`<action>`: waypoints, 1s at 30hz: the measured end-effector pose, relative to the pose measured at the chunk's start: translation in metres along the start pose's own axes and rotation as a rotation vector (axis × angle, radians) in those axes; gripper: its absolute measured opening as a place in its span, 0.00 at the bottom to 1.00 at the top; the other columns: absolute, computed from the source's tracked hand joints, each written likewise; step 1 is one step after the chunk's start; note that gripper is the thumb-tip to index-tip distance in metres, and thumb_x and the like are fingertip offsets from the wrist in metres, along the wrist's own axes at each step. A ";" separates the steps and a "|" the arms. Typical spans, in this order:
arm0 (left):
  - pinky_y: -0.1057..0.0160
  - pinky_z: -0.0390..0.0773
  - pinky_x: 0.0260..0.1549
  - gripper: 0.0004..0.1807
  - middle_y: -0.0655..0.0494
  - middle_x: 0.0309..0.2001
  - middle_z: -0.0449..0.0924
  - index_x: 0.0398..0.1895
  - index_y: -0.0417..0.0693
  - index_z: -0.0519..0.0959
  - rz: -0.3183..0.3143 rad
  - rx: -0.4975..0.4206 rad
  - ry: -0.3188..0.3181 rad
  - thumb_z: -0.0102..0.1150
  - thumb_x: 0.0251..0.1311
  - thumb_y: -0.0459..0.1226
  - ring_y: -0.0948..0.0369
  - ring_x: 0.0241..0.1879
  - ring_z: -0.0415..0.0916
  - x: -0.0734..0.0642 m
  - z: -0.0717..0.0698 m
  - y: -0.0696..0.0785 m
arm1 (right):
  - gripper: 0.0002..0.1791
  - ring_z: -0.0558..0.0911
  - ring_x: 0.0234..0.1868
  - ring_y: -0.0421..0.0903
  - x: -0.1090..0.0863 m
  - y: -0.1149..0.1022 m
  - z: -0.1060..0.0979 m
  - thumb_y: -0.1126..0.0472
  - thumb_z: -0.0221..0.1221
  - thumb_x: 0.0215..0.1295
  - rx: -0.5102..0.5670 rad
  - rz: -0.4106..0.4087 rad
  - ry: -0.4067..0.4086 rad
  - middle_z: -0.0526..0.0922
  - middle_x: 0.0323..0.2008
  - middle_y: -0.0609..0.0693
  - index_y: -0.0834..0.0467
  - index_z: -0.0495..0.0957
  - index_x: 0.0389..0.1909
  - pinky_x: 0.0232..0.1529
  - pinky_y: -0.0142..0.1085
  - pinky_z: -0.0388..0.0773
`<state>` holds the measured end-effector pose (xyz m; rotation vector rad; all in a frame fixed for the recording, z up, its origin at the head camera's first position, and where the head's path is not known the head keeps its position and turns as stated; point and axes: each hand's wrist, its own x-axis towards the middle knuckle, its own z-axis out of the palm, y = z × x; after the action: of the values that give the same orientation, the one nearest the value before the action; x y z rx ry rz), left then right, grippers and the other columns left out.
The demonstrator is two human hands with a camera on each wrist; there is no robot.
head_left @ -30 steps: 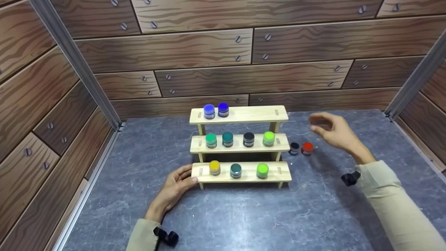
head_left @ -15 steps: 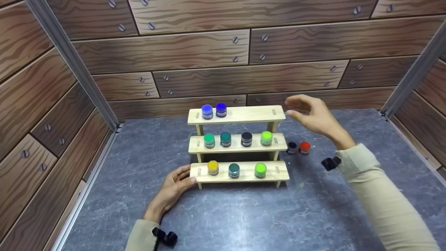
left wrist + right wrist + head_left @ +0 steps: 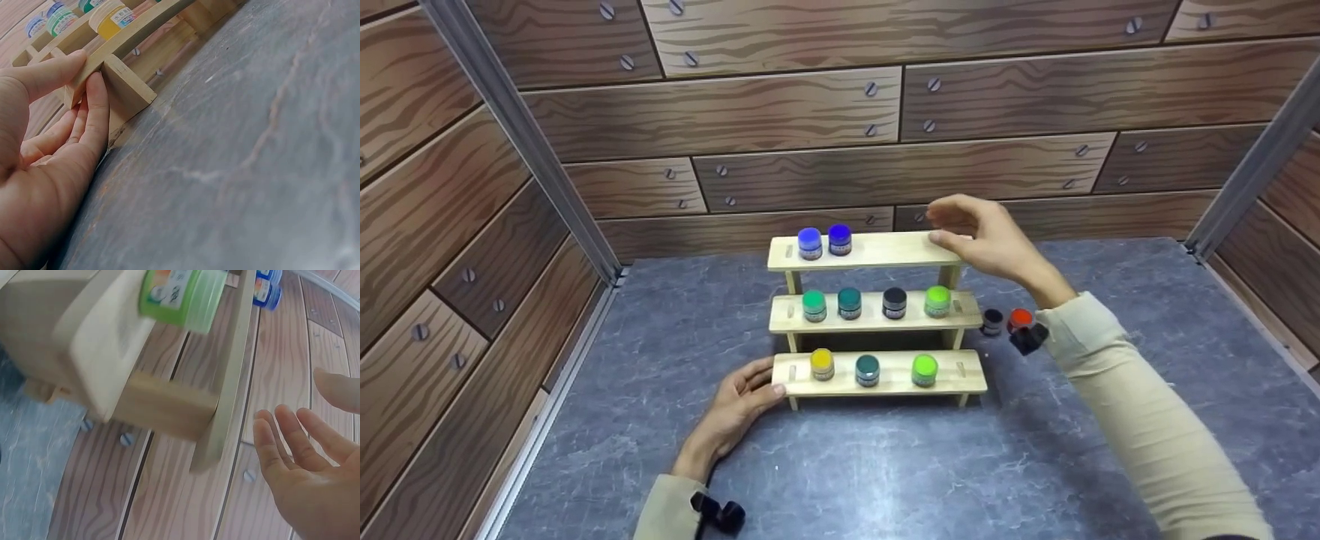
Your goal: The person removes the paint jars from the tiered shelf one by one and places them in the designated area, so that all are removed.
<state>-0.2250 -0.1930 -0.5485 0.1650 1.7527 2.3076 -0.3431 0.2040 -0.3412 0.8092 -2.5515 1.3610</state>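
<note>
A three-step wooden display rack [image 3: 900, 250] carries small paint jars. My left hand [image 3: 735, 409] pinches the left end of its lowest shelf, thumb on top and fingers beneath, as the left wrist view shows. Above the right end of the top shelf is my right hand [image 3: 990, 236], fingers apart and holding nothing. In the right wrist view that hand [image 3: 309, 478] is beside the shelf edge. A light blue jar [image 3: 810, 244] and a dark blue jar [image 3: 840, 240] stand at the top left.
Several green and dark jars, including a black jar [image 3: 895, 303], line the middle shelf. The lowest holds a yellow jar [image 3: 822, 364] and two green ones. Right of the rack, a black jar [image 3: 991, 322] and a partly hidden red jar [image 3: 1020, 319] stand on the grey tabletop [image 3: 840, 465].
My right hand has moved left, from beyond the rack's right side to over the top shelf's right end. The left hand keeps its grip, and the jars stay in place.
</note>
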 end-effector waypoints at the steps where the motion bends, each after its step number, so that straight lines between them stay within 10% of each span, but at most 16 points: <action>1: 0.60 0.82 0.65 0.40 0.31 0.71 0.69 0.79 0.25 0.58 0.000 0.000 0.000 0.65 0.67 0.27 0.55 0.61 0.80 0.000 0.000 0.000 | 0.23 0.83 0.62 0.62 0.002 -0.001 0.003 0.66 0.68 0.72 -0.001 -0.005 -0.002 0.85 0.60 0.66 0.70 0.79 0.64 0.70 0.51 0.79; 30: 0.62 0.83 0.63 0.41 0.30 0.72 0.69 0.79 0.25 0.57 -0.003 0.010 0.004 0.64 0.68 0.28 0.56 0.61 0.80 0.000 0.000 0.001 | 0.25 0.84 0.62 0.57 0.051 -0.035 0.084 0.61 0.67 0.74 -0.009 0.092 -0.147 0.83 0.63 0.61 0.64 0.77 0.68 0.67 0.46 0.82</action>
<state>-0.2247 -0.1930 -0.5478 0.1591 1.7656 2.2985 -0.3577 0.1007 -0.3456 0.8287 -2.7362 1.3626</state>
